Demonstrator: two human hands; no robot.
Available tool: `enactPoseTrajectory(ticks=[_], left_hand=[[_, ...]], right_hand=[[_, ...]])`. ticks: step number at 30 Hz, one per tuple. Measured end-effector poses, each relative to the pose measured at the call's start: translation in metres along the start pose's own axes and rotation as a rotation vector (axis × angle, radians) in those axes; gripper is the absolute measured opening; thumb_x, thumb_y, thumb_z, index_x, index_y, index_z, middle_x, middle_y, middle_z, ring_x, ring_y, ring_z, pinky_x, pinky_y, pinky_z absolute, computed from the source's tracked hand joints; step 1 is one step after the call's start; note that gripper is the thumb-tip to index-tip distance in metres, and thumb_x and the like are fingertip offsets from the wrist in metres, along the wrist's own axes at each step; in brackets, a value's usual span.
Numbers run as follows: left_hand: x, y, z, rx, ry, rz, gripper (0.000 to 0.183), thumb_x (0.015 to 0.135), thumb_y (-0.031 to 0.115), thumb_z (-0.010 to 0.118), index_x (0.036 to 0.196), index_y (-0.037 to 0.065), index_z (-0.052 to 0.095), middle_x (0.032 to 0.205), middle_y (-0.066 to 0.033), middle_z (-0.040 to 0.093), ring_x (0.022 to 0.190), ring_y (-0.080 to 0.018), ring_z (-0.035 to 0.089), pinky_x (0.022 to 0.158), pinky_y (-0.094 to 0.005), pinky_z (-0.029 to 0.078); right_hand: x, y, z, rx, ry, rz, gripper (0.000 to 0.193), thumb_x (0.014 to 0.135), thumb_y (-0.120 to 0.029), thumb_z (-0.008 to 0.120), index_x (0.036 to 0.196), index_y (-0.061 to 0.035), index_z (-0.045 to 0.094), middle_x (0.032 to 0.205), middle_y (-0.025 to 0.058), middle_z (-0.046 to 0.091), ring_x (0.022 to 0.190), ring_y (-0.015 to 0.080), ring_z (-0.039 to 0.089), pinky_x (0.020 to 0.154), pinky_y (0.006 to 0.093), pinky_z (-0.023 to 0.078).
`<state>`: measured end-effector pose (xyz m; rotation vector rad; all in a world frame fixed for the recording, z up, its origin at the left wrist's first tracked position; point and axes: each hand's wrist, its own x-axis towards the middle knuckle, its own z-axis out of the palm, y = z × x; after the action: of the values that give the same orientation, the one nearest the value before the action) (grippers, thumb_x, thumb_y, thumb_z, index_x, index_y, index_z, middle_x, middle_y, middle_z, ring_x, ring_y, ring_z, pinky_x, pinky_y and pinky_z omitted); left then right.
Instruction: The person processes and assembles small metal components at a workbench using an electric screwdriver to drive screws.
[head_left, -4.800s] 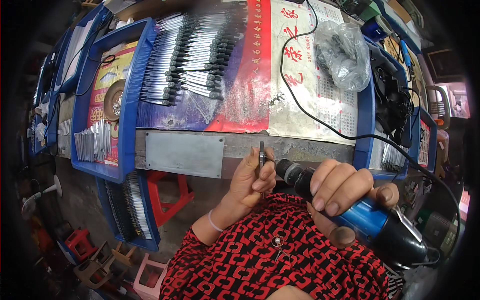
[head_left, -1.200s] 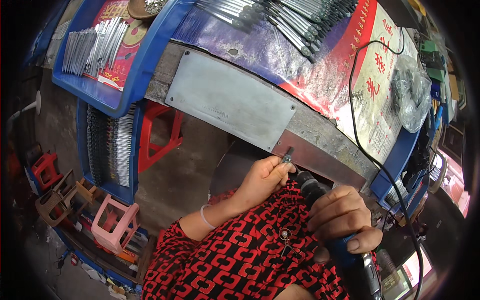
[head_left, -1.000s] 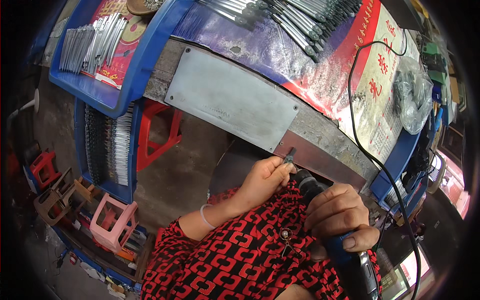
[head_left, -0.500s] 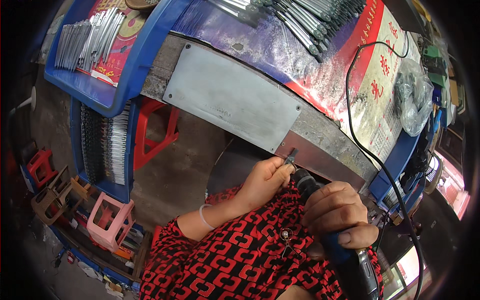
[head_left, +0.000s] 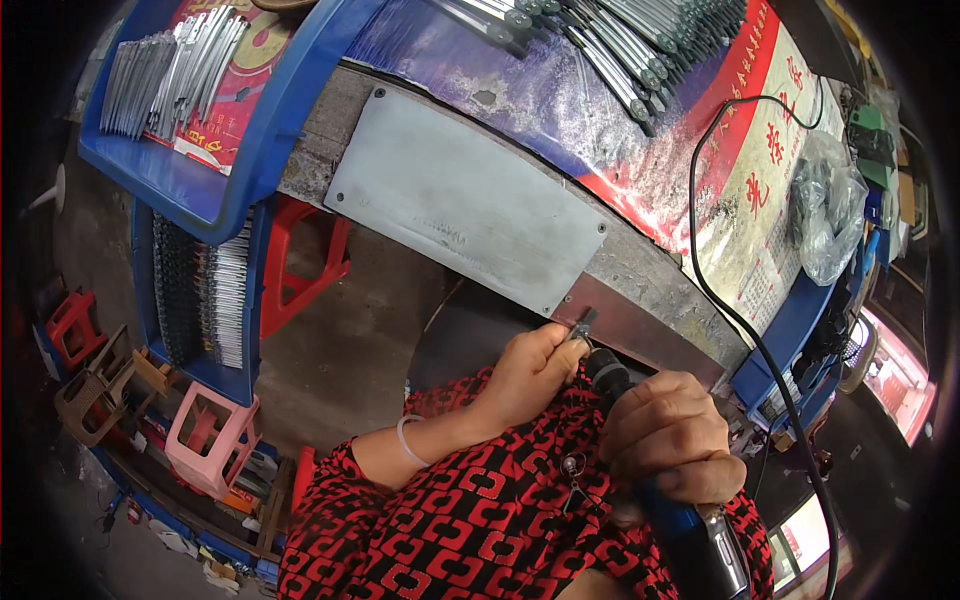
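My left hand (head_left: 530,378) is pinched around a small dark metal piece (head_left: 586,322), whose flat end sticks out past the fingertips. The rest of that piece is hidden by my fingers. My right hand (head_left: 672,440) wraps around a blue-and-black hand-held power tool (head_left: 688,530). The tool's dark nose (head_left: 607,372) points at the metal piece and comes close to my left fingertips; whether they touch I cannot tell. Both hands are just in front of a brownish plate (head_left: 625,318) at the bench edge, beside a screwed-down grey metal plate (head_left: 465,200).
Several slim metal pieces (head_left: 630,50) lie piled at the back of the bench. More metal strips fill a blue tray (head_left: 235,185) at left, with a blue crate (head_left: 258,340) below. A black cable (head_left: 740,305) crosses the right side. Plastic stools (head_left: 210,440) stand on the floor.
The view has shifted slightly. Both hands keep their grip on the metal piece and the power tool, with the right thumb slightly lower on the tool.
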<state>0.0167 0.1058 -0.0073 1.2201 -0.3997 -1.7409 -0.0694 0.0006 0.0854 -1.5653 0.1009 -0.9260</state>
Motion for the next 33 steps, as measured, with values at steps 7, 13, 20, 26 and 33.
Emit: enactPoseTrajectory(ticks=[7,13,20,26,33], left_hand=[[0.001,0.001,0.001,-0.021,0.017,0.001,0.023,0.093,0.016,0.052,0.076,0.001,0.054,0.059,0.0,0.051,0.055,-0.0062,0.046,0.051,-0.0246,0.038],[-0.001,0.003,0.002,-0.053,0.016,-0.037,0.022,0.094,0.016,0.051,0.08,0.0,0.059,0.061,0.0014,0.052,0.056,-0.005,0.046,0.051,-0.023,0.038],[0.0,-0.001,0.004,-0.107,0.002,-0.034,0.025,0.097,0.018,0.049,0.077,0.004,0.054,0.064,0.0053,0.049,0.057,-0.0012,0.04,0.051,-0.0178,0.033],[-0.001,0.004,0.004,-0.098,-0.005,-0.06,0.026,0.097,0.02,0.049,0.076,0.005,0.054,0.064,0.0055,0.048,0.057,-0.0013,0.04,0.05,-0.0178,0.033],[0.001,-0.001,0.003,-0.11,-0.007,-0.06,0.022,0.095,0.016,0.049,0.089,-0.001,0.062,0.062,0.0029,0.052,0.056,-0.0038,0.046,0.05,-0.0209,0.037]], right_hand=[[-0.003,0.006,-0.002,0.014,0.024,-0.069,0.038,0.071,-0.006,0.077,0.093,-0.0027,0.046,0.066,0.0096,0.058,0.054,0.0219,0.061,0.046,0.0298,0.049],[-0.009,-0.005,-0.015,-0.106,0.011,-0.052,0.055,0.078,-0.022,0.074,0.114,-0.0082,0.036,0.074,0.0045,0.058,0.055,0.0177,0.059,0.047,0.027,0.048],[-0.013,-0.007,-0.02,-0.117,-0.012,-0.067,0.055,0.081,-0.023,0.073,0.118,-0.0083,0.035,0.076,0.0044,0.058,0.057,0.0168,0.06,0.048,0.0272,0.048],[-0.013,-0.006,-0.021,-0.093,-0.031,-0.031,0.054,0.081,-0.022,0.072,0.117,-0.0088,0.035,0.077,0.0053,0.059,0.057,0.0174,0.06,0.048,0.0277,0.049],[-0.008,-0.005,-0.018,-0.108,-0.053,-0.007,0.043,0.081,-0.02,0.072,0.104,-0.0081,0.038,0.073,0.0064,0.059,0.056,0.0174,0.06,0.046,0.0272,0.048]])
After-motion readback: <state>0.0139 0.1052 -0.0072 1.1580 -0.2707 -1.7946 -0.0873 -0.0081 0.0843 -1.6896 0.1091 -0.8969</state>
